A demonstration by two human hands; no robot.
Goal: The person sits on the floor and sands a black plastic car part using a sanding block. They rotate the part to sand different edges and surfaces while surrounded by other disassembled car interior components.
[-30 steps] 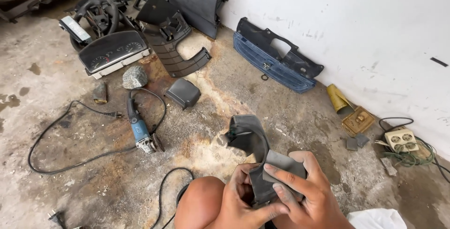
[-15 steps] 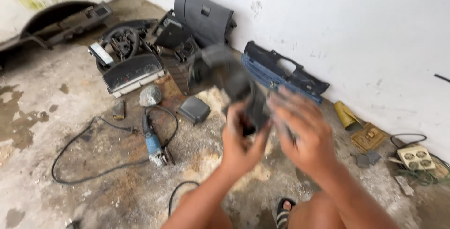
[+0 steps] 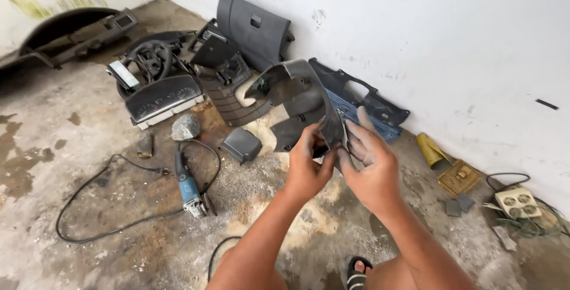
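Both hands hold a dark grey curved plastic car trim piece (image 3: 294,91) up at chest height over the concrete floor. My left hand (image 3: 307,162) grips its lower edge from the left, fingers curled round it. On the right, my right hand (image 3: 369,162) clasps the same lower edge, its fingers dusty and grey. The trim piece arches up and to the left, with a pale opening showing at its far end.
A blue angle grinder (image 3: 190,189) with a black cable lies on the floor at left. Beyond it sit a stone (image 3: 186,128), an instrument cluster (image 3: 161,98), a steering wheel (image 3: 145,59) and dark panels against the white wall. A power strip (image 3: 518,202) lies at right.
The hands have lifted the trim piece from near my lap up in front of me. The view has tilted upward and the blur has settled.
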